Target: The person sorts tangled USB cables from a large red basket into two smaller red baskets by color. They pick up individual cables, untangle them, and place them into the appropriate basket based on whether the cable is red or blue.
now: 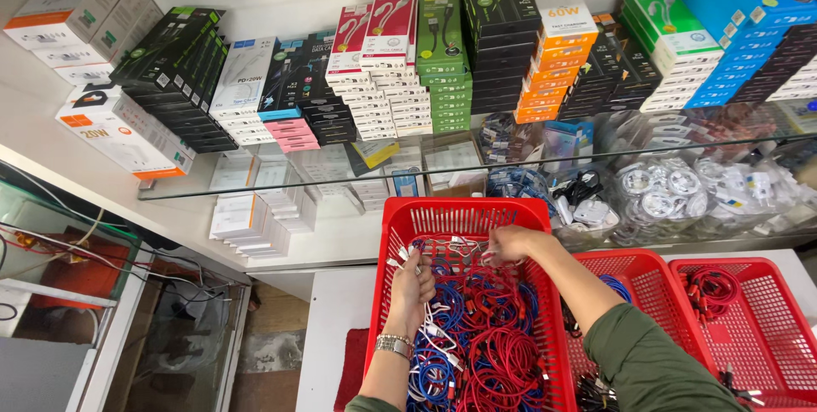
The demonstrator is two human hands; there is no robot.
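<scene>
A red plastic basket (pixel 400 216) stands before me, full of tangled red and blue cables (pixel 494 335). My left hand (pixel 412 286), with a metal watch on its wrist, is closed on white cable ends over the left side of the basket. My right hand (pixel 509 244) reaches across the far part of the basket and pinches white cable ends too. Both arms wear green sleeves.
Two more red baskets (pixel 655 280) (pixel 766 327) with cables stand at the right. A glass shelf (pixel 340 178) above carries stacks of small boxed goods. Below it lie bagged white cables (pixel 672 191) and white boxes (pixel 251 220). A glass case with loose wires (pixel 77 250) is at the left.
</scene>
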